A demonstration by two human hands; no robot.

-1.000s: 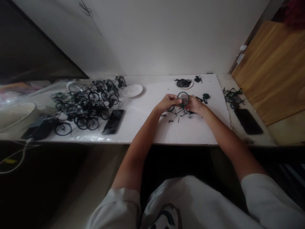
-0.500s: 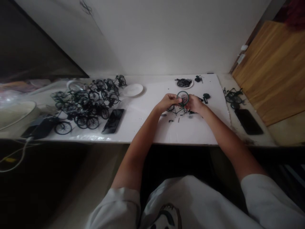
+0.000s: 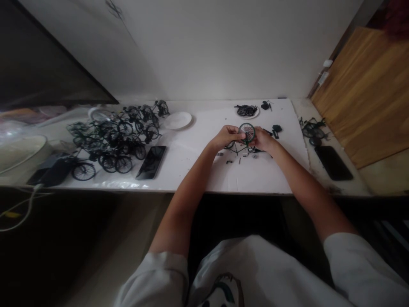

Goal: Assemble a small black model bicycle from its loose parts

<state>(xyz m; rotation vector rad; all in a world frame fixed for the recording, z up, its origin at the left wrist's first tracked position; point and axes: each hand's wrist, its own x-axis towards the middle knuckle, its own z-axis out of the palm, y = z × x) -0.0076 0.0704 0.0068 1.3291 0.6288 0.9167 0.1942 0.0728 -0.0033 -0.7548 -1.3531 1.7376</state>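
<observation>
A miniature bicycle wheel (image 3: 248,129) with a green rim and thin spokes stands upright between my hands. My left hand (image 3: 226,137) pinches it from the left, the thumb lying over the spokes near the hub. Behind its right side, the fingers of my right hand (image 3: 263,140) are curled and partly hidden; what they grip is unclear. Just below the wheel is a small dark green bicycle frame (image 3: 237,150), which seems joined to it. Small loose metal parts (image 3: 239,161) lie on the white board close by.
Many dark miniature bicycles (image 3: 124,128) crowd the left side, beside a white plate (image 3: 179,120) and a phone (image 3: 151,162). Black parts fill a small dish (image 3: 256,112) at the back. Right of the white board (image 3: 255,181) lie another miniature bicycle (image 3: 313,128) and phone (image 3: 334,163).
The wheel has shifted very slightly to the right and down, with my left fingers still on it. Both arms stay nearly in place.
</observation>
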